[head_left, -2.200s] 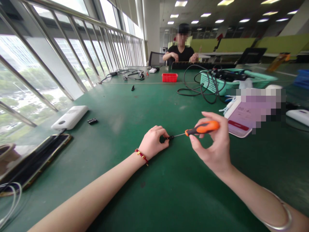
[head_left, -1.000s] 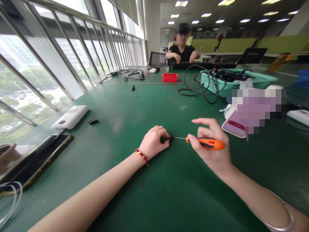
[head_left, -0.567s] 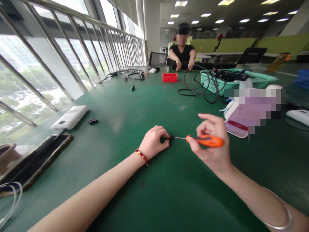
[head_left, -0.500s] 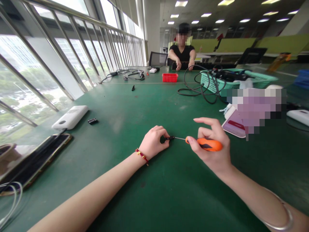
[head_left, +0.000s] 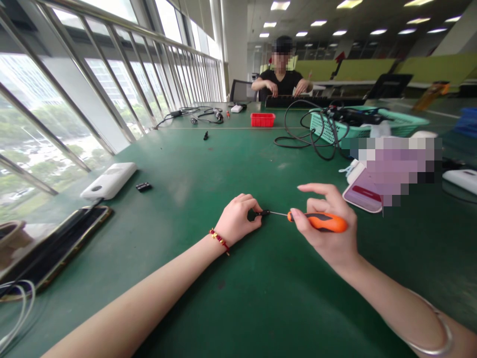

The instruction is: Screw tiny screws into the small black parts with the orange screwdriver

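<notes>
My left hand (head_left: 241, 216) pinches a small black part (head_left: 264, 213) between thumb and fingers, low over the green table (head_left: 223, 308). Its exact kind is too small to make out. My right hand (head_left: 331, 223) is closed on a screwdriver (head_left: 323, 222) with an orange and black handle, the index finger raised off it. The thin metal shaft points left, and its tip meets the right end of the black part. A red and gold bracelet circles my left wrist; a silver bangle is on my right forearm.
At left lie a white power bank (head_left: 110, 181), a small black piece (head_left: 143, 187) and a phone (head_left: 55, 248). Farther off stand a red bin (head_left: 263, 120) and a green basket (head_left: 321, 128) with black cables. A purple-screened phone (head_left: 363, 191) is at right. A person (head_left: 282, 79) sits opposite.
The screwdriver handle has turned a little in my right hand and shifted slightly right. My left hand has stayed put. The person opposite has moved both hands.
</notes>
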The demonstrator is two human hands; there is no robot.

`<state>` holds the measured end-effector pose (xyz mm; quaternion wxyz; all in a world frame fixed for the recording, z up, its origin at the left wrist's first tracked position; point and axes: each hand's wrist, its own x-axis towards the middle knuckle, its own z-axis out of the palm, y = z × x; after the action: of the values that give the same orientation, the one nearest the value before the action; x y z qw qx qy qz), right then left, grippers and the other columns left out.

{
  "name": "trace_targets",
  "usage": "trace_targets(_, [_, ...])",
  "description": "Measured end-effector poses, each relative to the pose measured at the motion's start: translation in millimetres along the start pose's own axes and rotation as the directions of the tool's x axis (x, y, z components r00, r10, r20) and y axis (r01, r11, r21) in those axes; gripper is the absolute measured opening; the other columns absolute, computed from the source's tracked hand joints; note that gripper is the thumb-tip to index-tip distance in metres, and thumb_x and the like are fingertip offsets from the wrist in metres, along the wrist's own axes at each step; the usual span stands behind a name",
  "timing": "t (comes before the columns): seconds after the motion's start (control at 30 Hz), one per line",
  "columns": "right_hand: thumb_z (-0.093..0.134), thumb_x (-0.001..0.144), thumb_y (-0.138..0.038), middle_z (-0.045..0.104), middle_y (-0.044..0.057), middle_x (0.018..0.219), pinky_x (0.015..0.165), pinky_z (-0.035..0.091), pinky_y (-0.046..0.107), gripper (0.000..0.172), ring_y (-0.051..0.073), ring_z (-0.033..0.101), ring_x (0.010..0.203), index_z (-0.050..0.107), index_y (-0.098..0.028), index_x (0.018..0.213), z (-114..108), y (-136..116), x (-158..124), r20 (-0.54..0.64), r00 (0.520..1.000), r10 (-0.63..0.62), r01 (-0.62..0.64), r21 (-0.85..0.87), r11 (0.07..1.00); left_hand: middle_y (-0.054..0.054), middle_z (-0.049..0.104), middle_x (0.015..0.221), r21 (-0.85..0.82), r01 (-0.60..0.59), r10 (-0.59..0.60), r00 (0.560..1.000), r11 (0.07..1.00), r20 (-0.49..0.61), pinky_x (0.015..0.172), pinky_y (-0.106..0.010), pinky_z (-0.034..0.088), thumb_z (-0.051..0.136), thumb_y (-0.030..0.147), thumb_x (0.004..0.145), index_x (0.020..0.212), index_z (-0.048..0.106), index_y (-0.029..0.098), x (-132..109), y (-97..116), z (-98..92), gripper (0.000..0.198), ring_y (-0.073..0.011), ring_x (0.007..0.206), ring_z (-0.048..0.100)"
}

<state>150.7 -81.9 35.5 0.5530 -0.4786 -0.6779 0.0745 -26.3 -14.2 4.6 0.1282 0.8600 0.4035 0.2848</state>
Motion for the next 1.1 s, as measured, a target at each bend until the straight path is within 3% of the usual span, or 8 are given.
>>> trace_targets(0.1, [0.060, 0.074, -0.019, 0.036, -0.009, 0.046, 0.044, 0.034, 0.022, 0.019, 0.007, 0.036, 0.040, 0.055, -0.019, 0.092, -0.1, -0.8, -1.0, 0.014, 0.999, -0.039, 0.039, -0.013, 0.999, -0.002, 0.062, 0.078, -0.015, 0.010, -0.010, 1.000, 1.000, 0.000, 0.075, -0.030, 0.047, 0.059, 0.013, 0.067, 0.070, 0.059, 0.017, 0.2, -0.4, 0.2, 0.005, -0.0173, 0.079, 0.055])
trace_targets(0.2, [0.062, 0.070, -0.016, 0.050, -0.002, 0.068, 0.061, 0.045, 0.026, 0.035, 0.012, 0.052, 0.060, 0.052, -0.018, 0.104, 2.4, 1.3, 0.4, -0.064, 0.991, -0.121, 0.123, 0.017, 0.992, -0.002, 0.062, 0.078, -0.039, 0.024, -0.024, 1.000, 0.999, 0.001, 0.073, -0.030, 0.047, 0.059, 0.012, 0.066, 0.070, 0.059, 0.017, 0.5, -1.6, 0.8, 0.006, -0.0171, 0.078, 0.055])
trace_targets(0.27, [0.064, 0.066, -0.017, 0.052, 0.002, 0.083, 0.069, 0.047, 0.030, 0.048, 0.015, 0.054, 0.073, 0.047, -0.017, 0.111, 3.6, 2.7, 1.5, -0.112, 0.985, -0.134, 0.140, 0.040, 0.989, -0.002, 0.062, 0.077, -0.051, 0.028, -0.028, 1.000, 0.998, 0.000, 0.073, -0.029, 0.047, 0.060, 0.012, 0.066, 0.069, 0.059, 0.017, 0.6, -2.1, 1.0, 0.006, -0.0167, 0.077, 0.055])
trace_targets(0.33, [0.066, 0.066, -0.019, 0.049, 0.000, 0.077, 0.061, 0.046, 0.027, 0.051, 0.013, 0.051, 0.065, 0.045, -0.017, 0.113, 3.5, 3.0, 1.8, -0.102, 0.991, -0.093, 0.098, 0.045, 0.994, -0.002, 0.061, 0.076, -0.054, 0.029, -0.029, 1.000, 0.998, 0.000, 0.072, -0.029, 0.046, 0.060, 0.013, 0.066, 0.069, 0.058, 0.018, 0.5, -2.3, 1.2, 0.006, -0.0165, 0.076, 0.055])
trace_targets(0.43, [0.062, 0.073, -0.022, 0.039, -0.008, 0.052, 0.046, 0.035, 0.023, 0.026, 0.008, 0.039, 0.043, 0.053, -0.018, 0.097, 1.8, 1.2, 0.2, 0.000, 1.000, -0.027, 0.027, -0.016, 1.000, -0.001, 0.061, 0.076, -0.044, 0.041, -0.041, 0.999, 0.998, -0.005, 0.073, -0.029, 0.046, 0.059, 0.013, 0.067, 0.070, 0.058, 0.018, 0.3, -2.0, 1.3, 0.006, -0.0164, 0.076, 0.055])
trace_targets(0.53, [0.056, 0.077, -0.022, 0.037, -0.010, 0.043, 0.043, 0.032, 0.022, 0.009, 0.007, 0.035, 0.037, 0.053, -0.019, 0.085, 1.5, -0.7, -1.9, 0.072, 0.997, 0.000, 0.003, -0.042, 0.999, -0.001, 0.060, 0.077, -0.010, 0.070, -0.070, 0.997, 0.997, -0.020, 0.072, -0.029, 0.046, 0.059, 0.014, 0.066, 0.070, 0.058, 0.018, 0.7, -1.6, 1.4, 0.006, -0.0167, 0.077, 0.055])
trace_targets(0.73, [0.055, 0.077, -0.017, 0.049, -0.007, 0.048, 0.042, 0.035, 0.020, 0.008, 0.007, 0.045, 0.039, 0.049, -0.020, 0.073, 3.7, -0.4, -2.9, 0.041, 0.999, -0.027, 0.026, 0.011, 1.000, -0.002, 0.060, 0.078, 0.057, 0.105, -0.103, 0.994, 0.993, -0.044, 0.071, -0.030, 0.046, 0.057, 0.015, 0.068, 0.070, 0.057, 0.018, 2.6, -0.3, 0.7, 0.004, -0.0175, 0.078, 0.054])
trace_targets(1.1, [0.055, 0.075, -0.015, 0.048, -0.007, 0.048, 0.042, 0.035, 0.019, 0.014, 0.006, 0.046, 0.039, 0.046, -0.020, 0.066, 5.8, 0.0, -4.4, 0.098, 0.988, -0.120, 0.119, 0.009, 0.993, -0.002, 0.060, 0.078, 0.042, 0.097, -0.095, 0.994, 0.994, -0.051, 0.072, -0.030, 0.047, 0.058, 0.015, 0.069, 0.069, 0.057, 0.018, 2.2, -1.8, 1.9, 0.003, -0.0176, 0.078, 0.055])
